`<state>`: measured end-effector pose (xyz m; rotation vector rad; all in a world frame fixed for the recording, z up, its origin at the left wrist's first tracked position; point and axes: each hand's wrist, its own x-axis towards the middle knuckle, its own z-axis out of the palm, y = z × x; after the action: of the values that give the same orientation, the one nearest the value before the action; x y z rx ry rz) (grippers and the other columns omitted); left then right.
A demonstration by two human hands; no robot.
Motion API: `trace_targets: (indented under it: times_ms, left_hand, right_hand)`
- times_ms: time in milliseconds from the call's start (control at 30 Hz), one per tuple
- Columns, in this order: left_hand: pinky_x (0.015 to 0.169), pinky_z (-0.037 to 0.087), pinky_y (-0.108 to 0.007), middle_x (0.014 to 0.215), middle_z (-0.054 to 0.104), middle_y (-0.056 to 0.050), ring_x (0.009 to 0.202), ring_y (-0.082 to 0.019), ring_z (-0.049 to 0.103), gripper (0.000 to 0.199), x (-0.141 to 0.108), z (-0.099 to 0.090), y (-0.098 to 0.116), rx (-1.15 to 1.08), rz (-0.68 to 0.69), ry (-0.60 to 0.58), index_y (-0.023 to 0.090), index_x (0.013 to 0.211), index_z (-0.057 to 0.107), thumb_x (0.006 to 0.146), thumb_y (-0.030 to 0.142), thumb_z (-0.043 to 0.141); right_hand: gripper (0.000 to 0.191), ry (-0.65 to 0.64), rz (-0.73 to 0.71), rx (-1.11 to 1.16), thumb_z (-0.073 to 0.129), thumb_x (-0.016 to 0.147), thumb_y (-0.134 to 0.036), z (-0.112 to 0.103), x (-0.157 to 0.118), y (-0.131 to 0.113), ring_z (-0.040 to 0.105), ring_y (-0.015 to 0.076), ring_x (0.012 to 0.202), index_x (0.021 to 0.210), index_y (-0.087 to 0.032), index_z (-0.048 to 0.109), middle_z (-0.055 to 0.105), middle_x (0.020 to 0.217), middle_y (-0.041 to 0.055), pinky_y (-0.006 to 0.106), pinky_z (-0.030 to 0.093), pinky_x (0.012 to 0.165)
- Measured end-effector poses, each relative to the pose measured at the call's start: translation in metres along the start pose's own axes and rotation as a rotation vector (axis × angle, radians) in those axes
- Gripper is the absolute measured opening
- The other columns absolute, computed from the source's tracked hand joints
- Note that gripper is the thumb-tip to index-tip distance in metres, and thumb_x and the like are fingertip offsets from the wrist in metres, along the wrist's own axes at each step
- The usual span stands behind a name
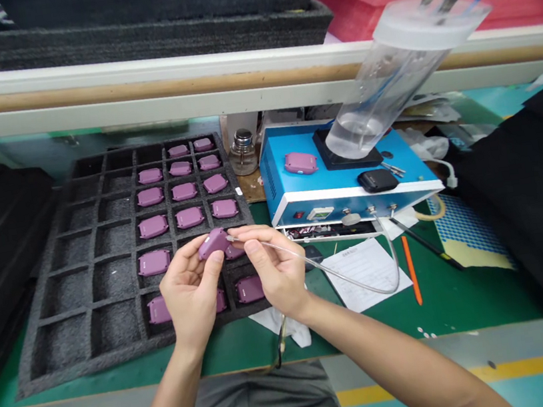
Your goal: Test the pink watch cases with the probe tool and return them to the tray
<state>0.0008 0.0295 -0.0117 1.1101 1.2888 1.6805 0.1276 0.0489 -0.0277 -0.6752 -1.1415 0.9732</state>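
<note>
My left hand (191, 287) pinches a purple case (214, 243) between thumb and fingers, above the front of a dark foam tray (88, 372). Closed around a small metal-tipped tool on a clear tube (350, 278) is my right hand (278, 271); the tip (231, 239) touches or nearly touches the right end of the case. More purple cases, such as one (154, 263), fill the tray's right-hand columns. The tube curves back to a blue machine (351, 192), which carries another purple case (301, 163) and a black case (378, 180).
A clear cylinder (372, 98) leans on the machine, and a glass bottle (243, 153) stands left of it. Paper (365, 274) and an orange stick (412, 271) lie on the green mat. Black foam stacks flank both sides; a shelf rail (161, 104) crosses behind.
</note>
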Motion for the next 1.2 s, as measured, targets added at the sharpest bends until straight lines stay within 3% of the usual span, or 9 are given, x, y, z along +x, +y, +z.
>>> trace_targets:
  times_ms: [833, 1200]
  left_hand:
    - [0.094, 0.064, -0.028, 0.113, 0.082, -0.008, 0.102, -0.021, 0.08, 0.034, -0.0012, -0.0008, 0.0001, 0.0, -0.01, 0.002, 0.018, 0.114, 0.076, 0.083, 0.027, 0.087]
    - [0.098, 0.064, -0.037, 0.114, 0.081, -0.011, 0.105, -0.026, 0.079, 0.04, -0.0014, 0.0, 0.0007, 0.038, -0.036, 0.009, 0.016, 0.114, 0.075, 0.082, 0.036, 0.087]
  right_hand:
    - [0.014, 0.002, 0.012, -0.032, 0.065, 0.101, -0.029, 0.0001, 0.0001, -0.0009, 0.076, 0.0196, 0.104, 0.101, -0.023, 0.078, 0.079, 0.109, 0.0074, 0.035, 0.066, 0.091]
    - [0.014, 0.002, 0.007, -0.035, 0.065, 0.101, -0.029, 0.0001, 0.0003, -0.0013, 0.076, 0.0198, 0.104, 0.101, -0.023, 0.077, 0.079, 0.108, 0.0074, 0.036, 0.066, 0.091]
